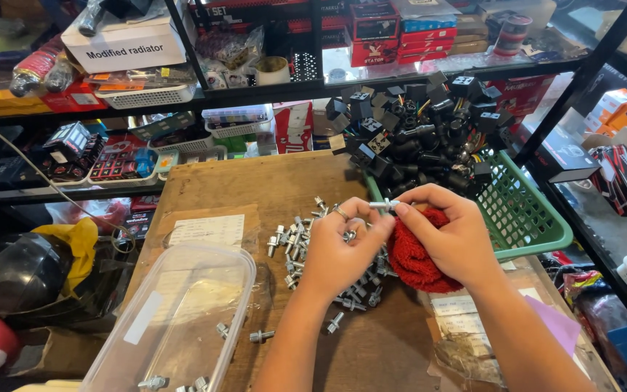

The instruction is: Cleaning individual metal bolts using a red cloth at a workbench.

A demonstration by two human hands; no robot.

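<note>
Lying crosswise between the two hands, the small bolt (384, 205) is pinched by the left hand (339, 247) at its left end, while the right hand (453, 232) grips its right end and clasps a red cloth (411, 261)

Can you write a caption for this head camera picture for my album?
Two hands, left and right, hold a small bolt and red cloth above scattered bolts.

A green plastic basket (538, 218) is sitting at the far right of the wooden table (255, 181), brimming with black relays (422, 131). A clear plastic tub (183, 305) is lying near the left edge beside a paper sheet (208, 231), while a black helmet (16, 272) is resting below
</note>
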